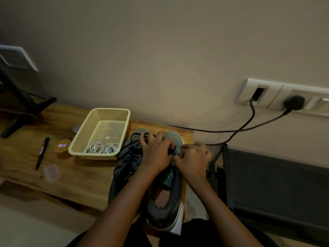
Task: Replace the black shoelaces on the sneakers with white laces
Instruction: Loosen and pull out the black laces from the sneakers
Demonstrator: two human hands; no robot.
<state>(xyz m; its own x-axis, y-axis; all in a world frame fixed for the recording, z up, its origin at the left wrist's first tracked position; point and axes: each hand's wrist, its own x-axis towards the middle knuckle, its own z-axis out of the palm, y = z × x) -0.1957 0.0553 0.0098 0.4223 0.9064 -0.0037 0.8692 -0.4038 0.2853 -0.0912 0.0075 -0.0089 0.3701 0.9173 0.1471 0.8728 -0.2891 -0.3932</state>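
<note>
Two grey sneakers lie side by side on the right end of the wooden worktop [80, 177], toes toward the wall. The right sneaker [165, 198] sits under both hands. The left hand [156, 154] rests across its front, fingers curled, and appears to pinch a bunched knot of black lace [171, 151] with thumb and forefinger. The right hand [193, 158] meets it at the same knot, fingertips drawn together on the lace and the other fingers bent loosely. The left sneaker [129, 157], just beside, carries loose black laces [130, 158] looped over its upper. Coiled white laces [100, 148] lie in the near end of a cream mesh basket [78, 141], which stands just left of the sneakers. A pen [42, 153] and a small round box [61, 147] lie further left.
</note>
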